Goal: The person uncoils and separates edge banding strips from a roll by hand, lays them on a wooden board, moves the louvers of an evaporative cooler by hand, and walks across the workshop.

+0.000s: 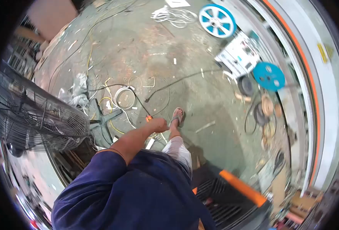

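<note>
My left hand (160,125) reaches forward and down from the dark blue sleeve, with its fingers curled closed. Right against its upper left side in the picture is an orange piece (149,118) with a black cable (139,102) running away from it. Whether the fingers grip that piece is hidden by the back of the hand. Just right of the hand is my sandalled foot (178,115) on the floor. A ring-shaped white coil (124,98) lies a little ahead of the hand. My right hand is out of view.
At left stands a large caged fan (39,111) on a dark base (110,119). Cables and scraps litter the floor (154,46). A white machine (238,55) with blue reels (269,76) stands at upper right. A black bin-like item with an orange edge (243,188) is beside me.
</note>
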`<state>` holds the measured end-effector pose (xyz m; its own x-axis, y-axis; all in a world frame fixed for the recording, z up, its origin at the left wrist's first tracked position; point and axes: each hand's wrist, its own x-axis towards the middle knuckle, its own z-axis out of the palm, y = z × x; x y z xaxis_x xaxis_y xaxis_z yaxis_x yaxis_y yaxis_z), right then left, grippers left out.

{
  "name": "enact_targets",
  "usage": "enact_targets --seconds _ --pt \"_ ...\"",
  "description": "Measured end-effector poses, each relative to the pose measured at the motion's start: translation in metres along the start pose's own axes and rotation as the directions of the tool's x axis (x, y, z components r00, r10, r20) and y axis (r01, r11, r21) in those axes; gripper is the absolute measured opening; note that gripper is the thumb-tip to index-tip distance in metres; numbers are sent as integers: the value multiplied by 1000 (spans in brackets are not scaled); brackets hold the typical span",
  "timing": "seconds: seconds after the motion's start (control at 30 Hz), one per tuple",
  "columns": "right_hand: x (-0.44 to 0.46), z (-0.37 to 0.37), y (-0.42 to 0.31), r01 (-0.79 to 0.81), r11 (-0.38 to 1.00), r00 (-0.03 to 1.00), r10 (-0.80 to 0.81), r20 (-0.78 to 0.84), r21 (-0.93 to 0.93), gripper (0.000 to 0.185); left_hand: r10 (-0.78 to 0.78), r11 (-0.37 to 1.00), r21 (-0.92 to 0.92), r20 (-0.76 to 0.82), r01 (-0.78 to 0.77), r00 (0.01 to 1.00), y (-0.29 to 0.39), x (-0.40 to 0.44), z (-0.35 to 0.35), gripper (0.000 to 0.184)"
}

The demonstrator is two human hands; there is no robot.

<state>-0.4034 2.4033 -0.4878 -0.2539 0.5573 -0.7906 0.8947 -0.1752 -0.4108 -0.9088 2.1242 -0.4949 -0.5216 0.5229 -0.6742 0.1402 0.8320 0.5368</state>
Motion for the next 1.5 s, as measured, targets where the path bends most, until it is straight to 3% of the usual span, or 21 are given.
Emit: enact_targets --seconds 0.13,0.27,0.3,0.37,0.43,0.53,0.67,0.73,0.8,0.87,0.9,0.93,1.0,1.07,1.1,1.17,1.27,1.37,1.43,1.5 --pt "101 -26 -120 91 945 988 -46 147 -313 15 -243 957 -202 -167 208 956 -34 46 -60 45" --pt "193 -55 -304 -80 958 990 107 86 -275 15 -480 848 -437 -393 300 784 -78 24 -133 44" --pt "218 -66 -353 -38 980 993 58 99 -197 15 -529 806 -515 -407 291 745 -88 14 -142 45" --pt "292 -85 -458 299 953 921 -301 249 49 19 -621 714 -657 -432 244 654 -110 -12 -164 45" --pt "298 -51 -598 374 922 925 -363 113 -96 19 -706 642 -727 -435 246 559 -137 -29 -174 46" --pt "287 18 -753 523 794 850 -512 122 -310 22 -811 506 -836 -377 212 448 -185 -37 -161 47" --pt "293 152 -867 613 721 790 -563 242 -323 24 -910 349 -919 -287 180 299 -230 -29 -140 47" --pt "276 229 -892 650 662 760 -558 334 -373 19 -947 171 -976 -126 133 294 -268 -6 -119 48" --pt "278 296 -905 654 597 755 -470 458 -465 20 -924 30 -989 27 144 382 -300 6 -127 50" --pt "307 363 -909 870 107 462 -517 720 -481 25 -889 -101 -981 164 166 428 -337 8 -177 48" --pt "281 376 -918 821 246 567 -450 690 -514 25 -852 -187 -961 262 204 454 -337 2 -182 47" --pt "252 388 -928 748 374 663 -375 648 -548 24 -884 -110 -985 159 135 439 -339 -2 -190 46" --pt "218 477 -981 805 254 594 -349 725 -537 23 -944 112 -994 -111 -14 310 -388 -17 -259 44" --pt "182 530 -1015 828 160 559 -316 766 -538 22 -949 219 -976 -217 -15 230 -428 -47 -334 41" --pt "167 554 -1028 835 114 546 -298 783 -538 22 -950 205 -977 -213 -56 229 -456 -61 -366 42" --pt "133 624 -1068 534 697 806 -249 537 -478 22 -957 214 -970 -231 -111 173 -513 -86 -428 44" --pt "104 722 -1116 543 669 817 -280 504 -508 15 -969 222 -958 -237 -180 71 -574 -117 -504 45" --pt "82 829 -1158 667 454 727 -224 649 -591 20 -976 209 -953 -217 -220 9 -629 -139 -546 47" --pt "94 917 -1184 844 184 531 -167 831 -503 26 -983 184 -957 -182 -226 -31 -659 -139 -555 47" --pt "191 1023 -1202 890 -216 383 -122 916 -401 31 -994 106 -976 -105 -189 -14 -677 -137 -550 44"
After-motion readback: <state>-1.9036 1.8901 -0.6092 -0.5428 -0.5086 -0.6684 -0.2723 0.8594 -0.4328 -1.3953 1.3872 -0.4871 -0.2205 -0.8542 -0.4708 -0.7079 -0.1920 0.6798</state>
